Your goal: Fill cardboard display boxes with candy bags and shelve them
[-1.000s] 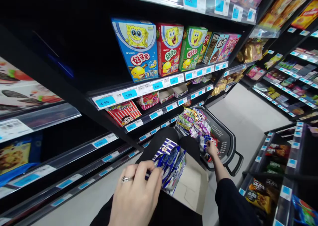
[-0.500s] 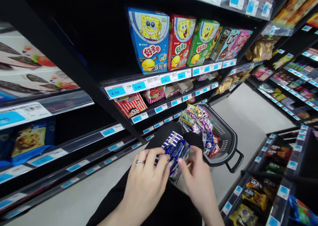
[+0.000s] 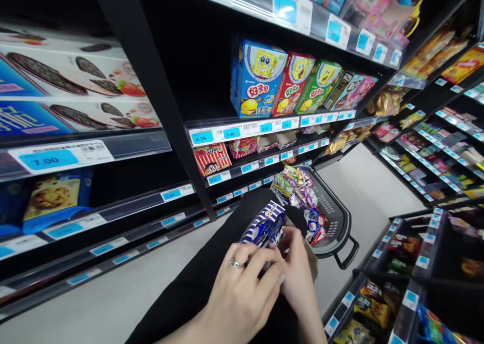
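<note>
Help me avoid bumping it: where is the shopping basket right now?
In the head view, the shopping basket is right of centre on the floor, beside the lower shelves and just beyond the right hand.

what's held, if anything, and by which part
Left hand and right hand meet at the near end of shiny dark blue packets; any grip is hidden.

In the upper left of the frame, white cookie boxes [image 3: 102,114] lie stacked above a price label [image 3: 60,157] reading 7.00; a blue packet [image 3: 53,203] sits below. At upper centre, a blue box [image 3: 260,81], a red box [image 3: 293,87] and a green box [image 3: 317,89] stand in a row. A red-striped box [image 3: 212,158] is beneath. Gold bags [image 3: 387,102] fill a shelf at upper right; yellow packets [image 3: 372,308] lie at lower right. Pale floor [image 3: 372,175] shows at right.
</note>
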{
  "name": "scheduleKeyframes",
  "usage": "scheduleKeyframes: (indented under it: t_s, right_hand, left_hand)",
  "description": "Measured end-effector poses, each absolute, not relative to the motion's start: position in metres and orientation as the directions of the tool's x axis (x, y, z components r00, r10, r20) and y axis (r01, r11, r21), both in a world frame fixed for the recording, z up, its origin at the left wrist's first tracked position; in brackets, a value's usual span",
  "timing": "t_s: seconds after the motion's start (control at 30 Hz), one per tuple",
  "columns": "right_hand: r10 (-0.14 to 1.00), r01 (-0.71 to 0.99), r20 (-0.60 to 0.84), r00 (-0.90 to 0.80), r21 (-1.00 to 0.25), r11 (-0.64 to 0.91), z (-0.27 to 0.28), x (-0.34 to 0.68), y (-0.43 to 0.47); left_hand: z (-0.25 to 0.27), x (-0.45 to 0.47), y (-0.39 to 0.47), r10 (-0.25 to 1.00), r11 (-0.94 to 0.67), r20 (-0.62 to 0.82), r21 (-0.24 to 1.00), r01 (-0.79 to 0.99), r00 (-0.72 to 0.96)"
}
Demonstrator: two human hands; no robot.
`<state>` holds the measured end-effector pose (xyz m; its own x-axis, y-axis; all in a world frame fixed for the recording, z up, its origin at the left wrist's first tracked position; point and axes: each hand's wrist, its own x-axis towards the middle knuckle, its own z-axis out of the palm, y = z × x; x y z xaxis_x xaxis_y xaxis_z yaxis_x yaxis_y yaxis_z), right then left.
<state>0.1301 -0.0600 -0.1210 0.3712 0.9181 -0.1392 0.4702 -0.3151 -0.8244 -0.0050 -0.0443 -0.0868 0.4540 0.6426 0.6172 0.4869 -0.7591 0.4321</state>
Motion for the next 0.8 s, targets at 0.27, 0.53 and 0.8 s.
scheduleKeyframes:
  t_s: [0.27,0.53,0.8]
  right_hand:
    - [0.909,0.789,-0.083,0.409,-0.468,-0.398,-0.120,0.123,-0.049]
    - [0.932,0.875,-0.022,0.362,-0.338,-0.348,-0.129,0.132,-0.046]
    - [0.892,0.647,0.236,0.385,-0.759,-0.078,-0.061,0.180,-0.133]
  left_hand:
    - [-0.090,-0.007,-0.045,0.587,-0.809,0.639,0.453,0.374,0.496]
    - [-0.093,-0.010,-0.047,0.518,-0.853,0.665,0.448,0.267,0.539]
    - [-0.092,-0.009,-0.063,0.665,-0.691,0.488,0.690,0.216,0.565]
